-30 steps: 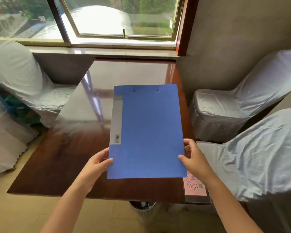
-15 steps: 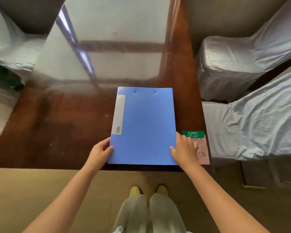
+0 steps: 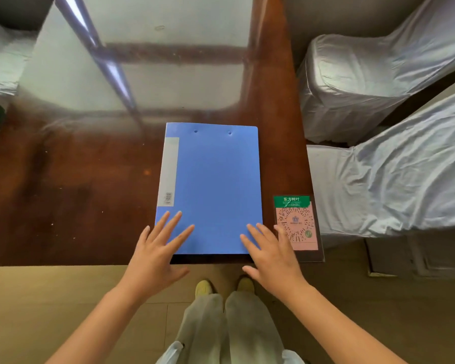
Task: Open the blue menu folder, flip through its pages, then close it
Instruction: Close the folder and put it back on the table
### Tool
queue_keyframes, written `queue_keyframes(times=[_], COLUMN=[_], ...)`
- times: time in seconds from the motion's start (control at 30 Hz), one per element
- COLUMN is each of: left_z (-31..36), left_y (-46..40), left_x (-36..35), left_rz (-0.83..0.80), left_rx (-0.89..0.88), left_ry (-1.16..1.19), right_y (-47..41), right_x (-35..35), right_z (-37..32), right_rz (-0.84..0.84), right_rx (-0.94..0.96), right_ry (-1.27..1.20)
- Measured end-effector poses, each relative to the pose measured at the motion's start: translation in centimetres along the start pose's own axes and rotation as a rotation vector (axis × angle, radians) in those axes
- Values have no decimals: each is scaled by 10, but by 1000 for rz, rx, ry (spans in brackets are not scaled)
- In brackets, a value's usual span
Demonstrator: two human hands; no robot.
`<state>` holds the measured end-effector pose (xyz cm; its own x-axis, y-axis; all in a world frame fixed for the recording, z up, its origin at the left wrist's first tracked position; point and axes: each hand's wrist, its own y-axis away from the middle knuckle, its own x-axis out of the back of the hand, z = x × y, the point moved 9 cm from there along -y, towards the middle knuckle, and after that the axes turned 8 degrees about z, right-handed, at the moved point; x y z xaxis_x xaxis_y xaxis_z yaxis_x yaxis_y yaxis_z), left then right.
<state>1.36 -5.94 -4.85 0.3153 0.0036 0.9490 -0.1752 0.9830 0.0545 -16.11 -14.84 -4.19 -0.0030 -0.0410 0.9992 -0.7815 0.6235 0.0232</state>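
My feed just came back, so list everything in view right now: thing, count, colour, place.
folder: one, blue with a grey spine label, closed, lying flat at the table's near edge.
card: one, pink with a green header and a printed code, on the table right of the folder.
table: one, dark brown and glossy, filling the middle of the view.
chairs: at least three, in white covers, two right of the table, one at far left.
shoes: two, yellowish, on the tan floor below the table edge.
left hand: open, fingers spread over the folder's near left corner.
right hand: open, fingers spread over its near right corner.
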Motion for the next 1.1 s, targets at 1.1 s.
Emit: queue_keyframes(times=[1.1], left_z=[16], left_y=[4], left_x=[-21], left_rz=[90], left_rx=[-126], left_ry=[-88], right_y=[19], right_x=[-5], right_z=[26], right_rz=[187], right_rx=[116], right_ry=[-126])
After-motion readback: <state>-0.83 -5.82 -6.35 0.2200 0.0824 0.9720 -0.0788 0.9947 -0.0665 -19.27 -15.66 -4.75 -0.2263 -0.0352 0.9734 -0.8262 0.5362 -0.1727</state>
